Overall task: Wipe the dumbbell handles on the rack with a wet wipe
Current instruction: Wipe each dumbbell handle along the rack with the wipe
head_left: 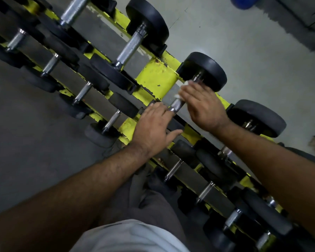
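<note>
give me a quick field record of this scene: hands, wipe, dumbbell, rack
right hand: wrapped over the handle, holding the wet wipe against it
wet wipe: white, mostly hidden under the fingers
dumbbell handle: knurled metal, lower end bare
left hand: fingers straight, resting on the dumbbell's near end by the rack
rack: yellow, chipped paint, rows of black dumbbells
floor: grey

Yellow rack [155, 77], black dumbbells [205, 70], white wipe [177, 96].

Rack [155, 77] runs diagonally w/ dumbbells across its rails. Right hand [202, 108] on wipe [178, 96] over handle [176, 104]; left hand [153, 128] at handle's near end.
</note>
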A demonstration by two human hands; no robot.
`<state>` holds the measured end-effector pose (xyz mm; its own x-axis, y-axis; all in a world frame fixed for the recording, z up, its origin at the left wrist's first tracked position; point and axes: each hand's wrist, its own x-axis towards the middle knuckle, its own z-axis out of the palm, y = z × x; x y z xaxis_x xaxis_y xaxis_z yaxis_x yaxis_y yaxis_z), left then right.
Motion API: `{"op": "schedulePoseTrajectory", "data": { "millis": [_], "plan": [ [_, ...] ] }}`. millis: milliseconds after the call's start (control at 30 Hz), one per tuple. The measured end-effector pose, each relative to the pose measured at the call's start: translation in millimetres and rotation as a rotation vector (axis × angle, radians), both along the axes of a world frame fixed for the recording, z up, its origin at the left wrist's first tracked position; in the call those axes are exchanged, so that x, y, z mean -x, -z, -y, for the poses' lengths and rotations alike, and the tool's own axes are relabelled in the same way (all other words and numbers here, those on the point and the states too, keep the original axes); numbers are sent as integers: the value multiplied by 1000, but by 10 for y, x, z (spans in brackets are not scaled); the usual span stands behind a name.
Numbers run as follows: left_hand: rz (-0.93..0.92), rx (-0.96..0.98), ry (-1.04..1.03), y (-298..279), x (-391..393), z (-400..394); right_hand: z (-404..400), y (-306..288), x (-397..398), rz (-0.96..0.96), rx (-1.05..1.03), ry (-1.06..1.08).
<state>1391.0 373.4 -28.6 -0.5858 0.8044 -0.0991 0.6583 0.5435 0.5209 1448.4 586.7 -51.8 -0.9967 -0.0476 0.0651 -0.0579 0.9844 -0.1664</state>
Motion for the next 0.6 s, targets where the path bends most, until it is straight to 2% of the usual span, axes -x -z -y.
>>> {"op": "schedulePoseTrajectory", "data": {
  "millis": [67, 200, 267, 333, 367, 500, 600],
  "plan": [
    [163, -67, -24, -60, 176, 93, 98, -35, 41, 45, 1, 145],
    [351, -56, -67, -114, 436, 165, 326, -70, -76, 143, 42, -21],
    [406, -23, -47, -81, 488, 134, 136, -159, 16, 115, -20, 47],
    [444, -5, -41, -50, 513, 109, 149, -197, 56, 134, -23, 190],
    [455, -3, -38, -36, 516, 108, 247, -181, 48, 157, -21, 192],
    [493, 17, -30, -51, 504, 77, 178, -222, 7, 259, -45, 54],
    [485, 37, -16, -62, 476, 47, 147, -308, 72, 291, -77, 216]
  ]
}}
